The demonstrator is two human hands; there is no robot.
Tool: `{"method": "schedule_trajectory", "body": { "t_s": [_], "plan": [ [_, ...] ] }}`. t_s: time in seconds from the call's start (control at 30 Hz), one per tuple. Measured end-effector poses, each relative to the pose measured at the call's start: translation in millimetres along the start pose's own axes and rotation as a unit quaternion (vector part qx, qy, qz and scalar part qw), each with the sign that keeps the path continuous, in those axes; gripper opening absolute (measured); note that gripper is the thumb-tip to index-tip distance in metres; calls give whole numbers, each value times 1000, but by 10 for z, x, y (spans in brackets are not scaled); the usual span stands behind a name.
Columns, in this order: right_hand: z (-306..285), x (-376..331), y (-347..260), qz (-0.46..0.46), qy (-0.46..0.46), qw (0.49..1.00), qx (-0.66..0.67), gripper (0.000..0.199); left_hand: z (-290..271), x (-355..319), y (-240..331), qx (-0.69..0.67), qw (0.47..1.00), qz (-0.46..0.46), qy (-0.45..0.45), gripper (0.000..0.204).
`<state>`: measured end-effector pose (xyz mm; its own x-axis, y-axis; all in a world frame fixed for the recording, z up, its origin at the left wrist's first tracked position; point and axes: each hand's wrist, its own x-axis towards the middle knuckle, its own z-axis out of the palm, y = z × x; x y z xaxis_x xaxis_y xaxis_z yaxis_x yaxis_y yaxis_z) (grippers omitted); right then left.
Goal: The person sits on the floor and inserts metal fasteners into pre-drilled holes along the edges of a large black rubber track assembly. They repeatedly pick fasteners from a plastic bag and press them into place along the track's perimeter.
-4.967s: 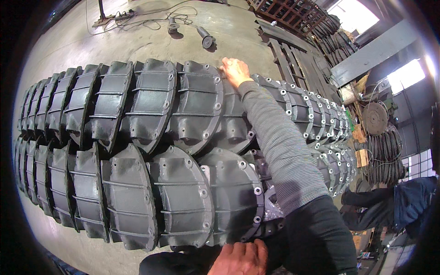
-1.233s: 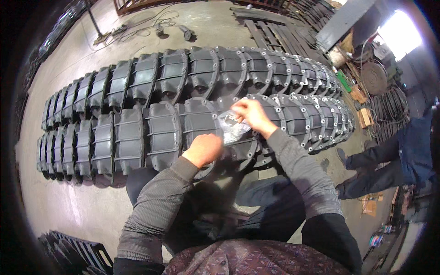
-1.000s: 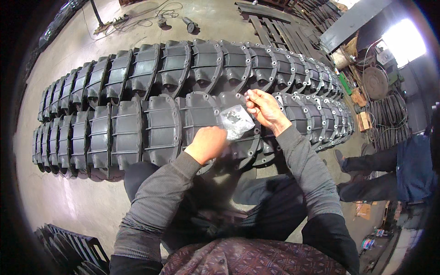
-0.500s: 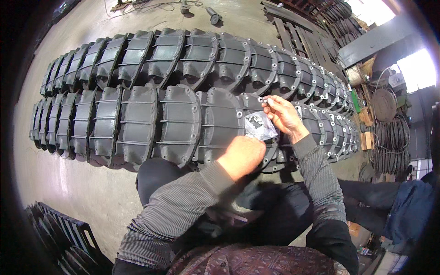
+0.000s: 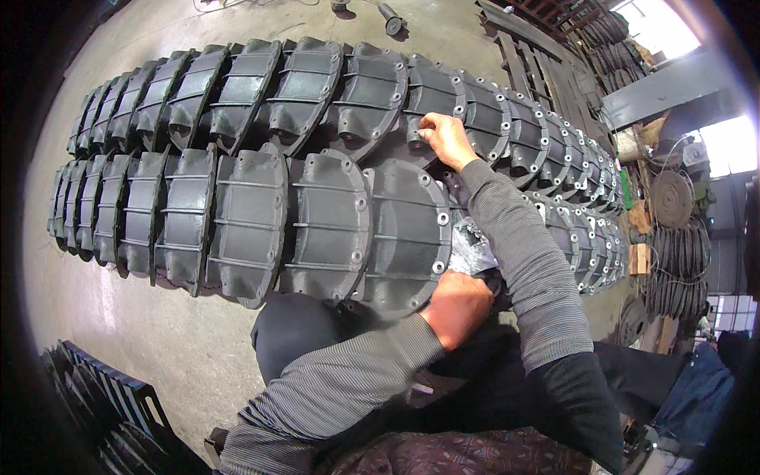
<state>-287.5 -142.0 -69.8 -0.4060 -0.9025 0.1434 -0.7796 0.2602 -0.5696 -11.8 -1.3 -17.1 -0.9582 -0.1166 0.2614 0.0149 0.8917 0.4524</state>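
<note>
Two long rows of dark grey cast covers with ribbed domes and bolt holes lean against one another on the concrete floor. My right hand (image 5: 447, 138) reaches over the near row (image 5: 328, 226) to a cover in the far row (image 5: 372, 87), fingertips bent at a bolt hole on its rim; whatever they pinch is hidden. My left hand (image 5: 455, 305) is closed low by the near row's last cover (image 5: 408, 229), gripping a crinkled clear plastic bag (image 5: 473, 249). Both sleeves are grey striped.
Black slatted crates (image 5: 103, 412) stand at the lower left. Stacks of round metal parts (image 5: 673, 198) and metal rails (image 5: 538, 39) fill the right side. A person in blue clothing (image 5: 697, 396) is at the lower right. Cables and a tool (image 5: 389, 17) lie beyond the far row.
My right hand left the bag and stretched out to the far row's cover. My left hand stayed low with the bag. My head leaned closer to the covers.
</note>
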Motion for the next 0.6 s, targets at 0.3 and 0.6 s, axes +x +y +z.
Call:
{"method": "schedule_trajectory", "body": {
  "t_s": [0.3, 0.6],
  "plan": [
    [106, 206, 28, -103, -72, 971, -202, 18, -84, 27, -100, -51, 999, -2, -19, 16],
    [215, 311, -35, -153, -71, 942, -289, 13, -293, 105, -235, -72, 983, 29, -168, 26]
  ]
}}
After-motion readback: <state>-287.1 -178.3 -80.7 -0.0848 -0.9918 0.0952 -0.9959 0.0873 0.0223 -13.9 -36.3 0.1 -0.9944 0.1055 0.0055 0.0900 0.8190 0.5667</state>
